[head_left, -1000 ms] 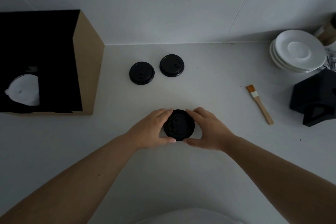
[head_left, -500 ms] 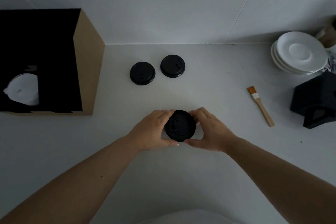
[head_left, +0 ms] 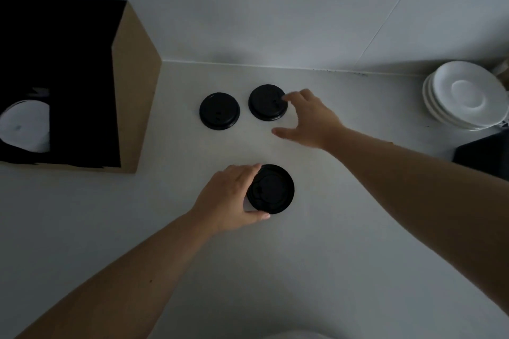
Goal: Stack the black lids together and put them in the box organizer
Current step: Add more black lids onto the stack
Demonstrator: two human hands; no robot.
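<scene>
The left hand (head_left: pixel 230 198) gripped the near black lid (head_left: pixel 271 189) while the right hand (head_left: pixel 308 118), fingers spread, touched the far black lid (head_left: pixel 266 102) on the tabletop (head_left: pixel 344 215).

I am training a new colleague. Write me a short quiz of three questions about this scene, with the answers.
1. How many black lids or lid stacks lie on the counter?
2. True or false: the right hand reaches the far right lid.
3. Which hand grips the near stack: A left, B right?

Key: 1. three, counting the far left lid; 2. true; 3. A, the left hand.
</scene>
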